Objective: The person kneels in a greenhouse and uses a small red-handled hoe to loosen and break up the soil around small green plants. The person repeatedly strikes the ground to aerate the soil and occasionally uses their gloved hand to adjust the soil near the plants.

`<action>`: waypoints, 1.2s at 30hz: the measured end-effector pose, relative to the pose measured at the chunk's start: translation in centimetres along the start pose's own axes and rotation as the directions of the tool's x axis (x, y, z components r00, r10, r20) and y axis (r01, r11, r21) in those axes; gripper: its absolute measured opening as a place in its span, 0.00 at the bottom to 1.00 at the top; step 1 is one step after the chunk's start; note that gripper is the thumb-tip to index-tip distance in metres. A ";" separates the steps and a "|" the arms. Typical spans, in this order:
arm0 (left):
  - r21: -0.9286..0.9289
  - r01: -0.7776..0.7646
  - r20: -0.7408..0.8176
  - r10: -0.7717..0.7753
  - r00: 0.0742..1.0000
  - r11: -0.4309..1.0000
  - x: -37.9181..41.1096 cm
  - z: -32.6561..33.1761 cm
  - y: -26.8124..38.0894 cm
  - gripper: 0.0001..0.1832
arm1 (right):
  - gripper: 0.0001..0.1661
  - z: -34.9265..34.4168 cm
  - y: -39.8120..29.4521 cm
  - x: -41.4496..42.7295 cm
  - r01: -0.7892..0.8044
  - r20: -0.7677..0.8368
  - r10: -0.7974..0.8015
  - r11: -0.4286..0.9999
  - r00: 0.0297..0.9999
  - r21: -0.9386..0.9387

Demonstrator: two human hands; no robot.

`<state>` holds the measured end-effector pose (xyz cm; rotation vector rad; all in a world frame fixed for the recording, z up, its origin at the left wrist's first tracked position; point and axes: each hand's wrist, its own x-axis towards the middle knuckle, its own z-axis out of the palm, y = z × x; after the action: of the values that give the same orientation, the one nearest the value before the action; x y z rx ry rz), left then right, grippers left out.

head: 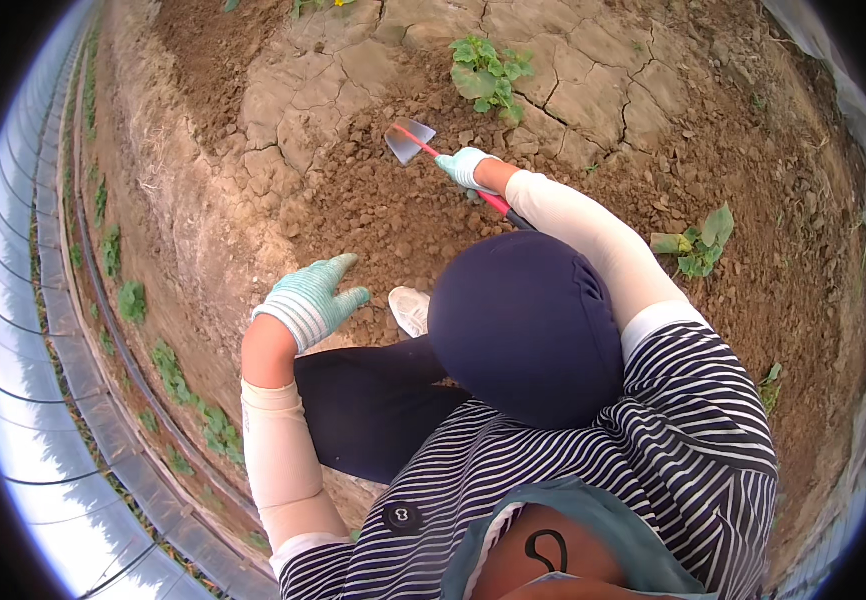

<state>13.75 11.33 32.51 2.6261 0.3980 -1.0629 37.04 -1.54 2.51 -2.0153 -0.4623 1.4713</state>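
My right hand [464,166], in a mint-and-white knit glove, grips the red shaft of a short hand hoe [494,201]. The broad metal blade [412,139] rests on crumbled brown soil, below a leafy young plant [489,75] that looks like a cucumber or squash. The black end of the handle passes behind a rounded navy cloth form [526,330] in front of my body. My left hand [311,298], gloved alike, hovers with thumb and fingers apart and holds nothing. Beneath and beyond it lies loosened soil [395,210].
Another small plant [695,241] grows at the right. Cracked, crusted ground [313,90] spreads farther ahead. A white shoe [409,311] stands on the soil between my hands. At the left run a dark hose [114,322], a row of plants [131,301] and a plastic-film wall [9,300].
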 end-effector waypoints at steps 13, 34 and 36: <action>-0.173 0.010 -0.065 -0.021 0.998 0.985 -3.0 0.1 -0.9 0.32 | 0.30 -0.6 14.1 -14.4 0.016 -0.399 -0.106 0.975 0.911 -0.222; -0.219 0.021 -0.026 -0.027 0.999 0.975 -1.7 0.1 -1.2 0.33 | 0.36 1.6 17.5 -10.4 -0.137 -0.396 0.037 0.964 0.918 -0.228; -0.214 -0.002 -0.037 -0.006 0.999 0.977 -1.5 -0.2 -0.9 0.33 | 0.35 1.7 18.2 -11.4 -0.181 -0.388 0.077 0.954 0.918 -0.238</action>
<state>12.49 12.04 33.55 2.4576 0.4945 -0.9174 30.48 -21.72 -1.15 -2.5207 -0.3857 1.0964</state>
